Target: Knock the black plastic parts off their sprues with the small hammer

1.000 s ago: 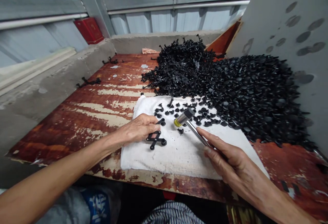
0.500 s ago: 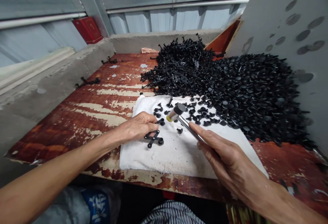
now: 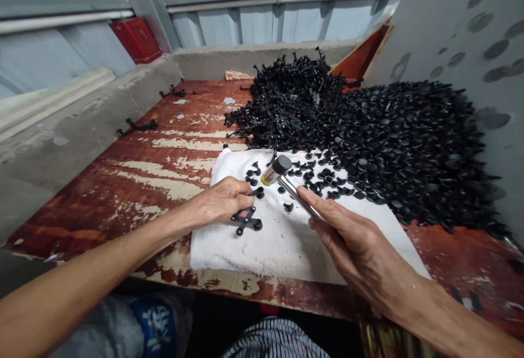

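My left hand [image 3: 229, 198] is closed on a black jointed linkage [image 3: 246, 218], whose crossed bars and round ends stick out below and to the right of the fingers. In my right hand [image 3: 356, 238] is the metal handle of a small mallet [image 3: 275, 170], with a black face on top and a yellow face pointing down. The mallet head hangs over the white cloth [image 3: 303, 254], just right of the left fingertips. Small black flat-headed pegs [image 3: 289, 207] lie scattered on the cloth.
A heap of black bar-shaped parts [image 3: 286, 107] stands at the back, joining a large pile of black round-headed pegs [image 3: 409, 145] on the right. The worn red tabletop [image 3: 164, 167] has a concrete ledge [image 3: 102, 107] on its left. A grey panel [image 3: 442, 36] rises at the right.
The mallet head has shifted slightly left and up, toward my left fingers. My left hand keeps its hold on the linkage. The camera view has moved a little.
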`<action>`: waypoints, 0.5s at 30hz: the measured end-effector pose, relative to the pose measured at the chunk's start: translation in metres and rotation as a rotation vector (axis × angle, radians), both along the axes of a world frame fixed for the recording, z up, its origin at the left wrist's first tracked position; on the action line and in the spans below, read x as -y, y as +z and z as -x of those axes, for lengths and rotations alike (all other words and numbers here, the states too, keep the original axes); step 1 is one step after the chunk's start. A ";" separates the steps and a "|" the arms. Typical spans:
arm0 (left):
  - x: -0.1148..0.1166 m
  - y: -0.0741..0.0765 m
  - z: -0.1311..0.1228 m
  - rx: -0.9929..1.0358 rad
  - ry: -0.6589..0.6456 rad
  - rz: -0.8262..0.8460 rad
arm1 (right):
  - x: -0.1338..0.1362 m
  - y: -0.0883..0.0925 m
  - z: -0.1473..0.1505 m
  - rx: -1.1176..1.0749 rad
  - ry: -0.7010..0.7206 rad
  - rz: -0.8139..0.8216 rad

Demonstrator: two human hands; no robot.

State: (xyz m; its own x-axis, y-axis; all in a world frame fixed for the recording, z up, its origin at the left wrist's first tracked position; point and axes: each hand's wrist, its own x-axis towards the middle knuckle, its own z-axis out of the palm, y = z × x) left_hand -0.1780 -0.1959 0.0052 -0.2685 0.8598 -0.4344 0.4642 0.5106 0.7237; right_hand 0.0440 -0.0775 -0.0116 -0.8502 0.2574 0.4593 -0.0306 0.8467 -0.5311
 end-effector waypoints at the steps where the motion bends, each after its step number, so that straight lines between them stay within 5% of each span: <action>1: 0.000 0.001 0.000 -0.005 -0.001 0.002 | 0.001 0.002 0.000 -0.002 0.001 -0.009; 7: -0.001 0.005 -0.001 -0.021 0.000 0.006 | 0.004 0.006 0.003 -0.035 -0.021 -0.048; 12: 0.000 0.001 0.001 0.035 0.012 0.020 | -0.001 -0.004 0.002 0.193 0.042 -0.075; 15: 0.000 0.001 0.001 0.070 0.014 -0.001 | 0.000 -0.003 0.001 0.087 -0.049 -0.037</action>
State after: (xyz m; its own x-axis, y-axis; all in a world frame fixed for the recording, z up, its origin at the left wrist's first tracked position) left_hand -0.1789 -0.1963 0.0059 -0.2497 0.8567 -0.4513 0.4050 0.5158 0.7550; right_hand 0.0427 -0.0771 -0.0147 -0.8742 0.2834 0.3943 0.0560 0.8654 -0.4979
